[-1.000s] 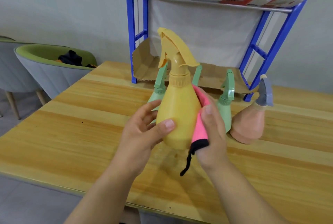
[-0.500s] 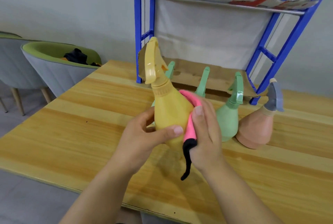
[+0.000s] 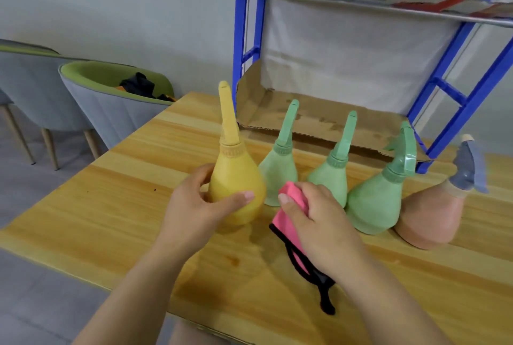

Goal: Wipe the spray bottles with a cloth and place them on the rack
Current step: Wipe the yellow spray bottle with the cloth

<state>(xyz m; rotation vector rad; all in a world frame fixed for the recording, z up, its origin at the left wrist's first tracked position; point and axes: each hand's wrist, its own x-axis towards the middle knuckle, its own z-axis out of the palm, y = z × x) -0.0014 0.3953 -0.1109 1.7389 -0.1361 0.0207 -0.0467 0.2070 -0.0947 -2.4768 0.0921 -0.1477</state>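
So the left hand [image 3: 194, 205] had the yellow spray bottle [image 3: 236, 186] round its belly, over the near-left part of the wooden table [image 3: 111, 205]. The thumb lay across the front and the other fingers went behind, mostly out of sight. The bottle was upright, and I honestly couldn't tell if its base sat on the wood or hung just above it. Its spray head faced the camera edge-on, so the trigger was basically impossible to make out.

The right hand [image 3: 319, 219] was just right of it, curled around a bunched pink cloth [image 3: 295, 194], not touching the bottle. That hand covered most of the cloth, with a black strap [image 3: 324, 297] trailing out toward the near edge.

Three green bottles stood behind. The left one [image 3: 280, 175] was partly blocked by the yellow bottle, the middle one [image 3: 330, 178] lost its lower half behind the right hand, and the right one [image 3: 374, 205] was the clearest. A peach bottle [image 3: 430, 219] with a grey-blue head was far right, its near-left side hidden by that green one.

The blue rack [image 3: 240, 39] stood at the far side, cut off at the top and right, with cardboard [image 3: 305, 116] on the lower shelf. A grey-green chair [image 3: 111, 111] on the far left had something dark [image 3: 137, 84] on its seat, no clue what.
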